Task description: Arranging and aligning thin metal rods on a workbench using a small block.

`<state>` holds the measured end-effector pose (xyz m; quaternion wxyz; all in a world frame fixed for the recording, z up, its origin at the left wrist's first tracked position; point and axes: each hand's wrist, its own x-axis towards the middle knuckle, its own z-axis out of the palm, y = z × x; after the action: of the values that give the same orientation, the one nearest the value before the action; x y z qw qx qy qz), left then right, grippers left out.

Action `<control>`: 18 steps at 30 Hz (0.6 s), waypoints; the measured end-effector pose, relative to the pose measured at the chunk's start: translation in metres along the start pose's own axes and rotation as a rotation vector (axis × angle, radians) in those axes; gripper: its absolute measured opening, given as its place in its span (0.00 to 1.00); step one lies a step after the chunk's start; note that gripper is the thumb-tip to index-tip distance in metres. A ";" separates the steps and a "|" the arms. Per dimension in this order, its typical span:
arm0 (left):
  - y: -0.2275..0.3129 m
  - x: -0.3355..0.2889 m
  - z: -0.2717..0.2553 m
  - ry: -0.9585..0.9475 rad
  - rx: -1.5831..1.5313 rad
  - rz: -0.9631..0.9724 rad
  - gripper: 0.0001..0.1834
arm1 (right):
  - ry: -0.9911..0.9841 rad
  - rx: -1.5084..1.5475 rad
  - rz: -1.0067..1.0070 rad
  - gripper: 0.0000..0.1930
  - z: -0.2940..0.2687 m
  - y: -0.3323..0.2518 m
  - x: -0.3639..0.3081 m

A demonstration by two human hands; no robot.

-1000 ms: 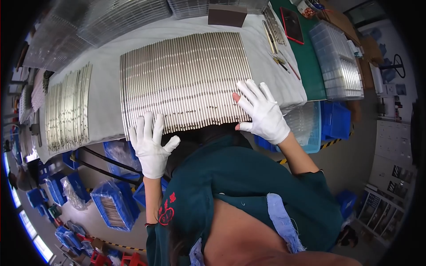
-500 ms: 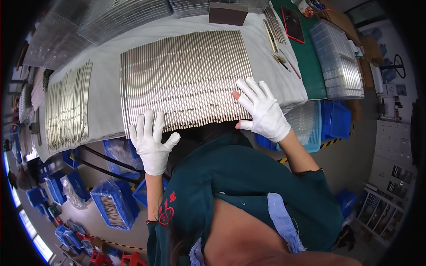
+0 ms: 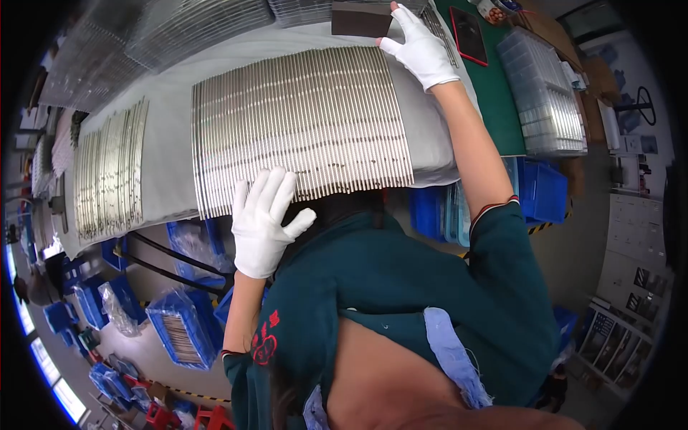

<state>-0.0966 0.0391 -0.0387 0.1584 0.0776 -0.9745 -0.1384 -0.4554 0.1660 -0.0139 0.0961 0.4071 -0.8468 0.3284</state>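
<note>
Rod row point(image 3: 294, 122): along desk's point(image 3: 168, 143) near edge. Our left hand point(image 3: 264, 223): unclenched, fingertips on row. Right hand point(image 3: 421, 51): gone from row's right corner to dark block point(image 3: 360, 20), toward far edge; grip, cannot tell. Row's right end untended.

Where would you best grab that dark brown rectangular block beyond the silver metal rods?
The dark brown rectangular block seems best gripped at its right end, from the right: its long side runs sideways, that end nearest the white-gloved right hand.
</note>
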 end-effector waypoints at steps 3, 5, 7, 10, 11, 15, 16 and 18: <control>0.025 0.034 0.011 -0.056 -0.045 0.218 0.32 | 0.040 -0.263 -0.034 0.34 0.022 0.039 0.002; 0.038 0.051 0.024 -0.075 -0.120 0.304 0.32 | -0.003 -0.069 0.090 0.29 0.019 0.024 0.007; 0.054 0.064 0.035 -0.031 -0.111 0.343 0.32 | 0.018 -0.179 0.001 0.24 0.016 0.027 0.006; 0.067 0.071 0.046 -0.047 -0.063 0.324 0.30 | -0.001 0.199 0.153 0.24 0.001 0.021 -0.003; 0.070 0.071 0.047 -0.100 -0.038 0.284 0.29 | -0.007 0.071 0.210 0.26 -0.012 0.009 -0.007; 0.074 0.066 0.056 0.036 -0.009 0.248 0.29 | 0.085 0.154 0.078 0.25 -0.038 -0.017 -0.051; 0.074 0.067 0.055 0.034 -0.009 0.247 0.29 | 0.006 0.051 0.150 0.24 -0.044 -0.019 -0.063; 0.075 0.067 0.053 0.031 -0.018 0.243 0.29 | 0.070 0.061 0.050 0.24 -0.045 -0.019 -0.082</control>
<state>-0.1845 0.1101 -0.0455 0.1899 -0.0402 -0.9729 -0.1258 -0.3925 0.2371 -0.0055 0.1051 0.3770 -0.8425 0.3702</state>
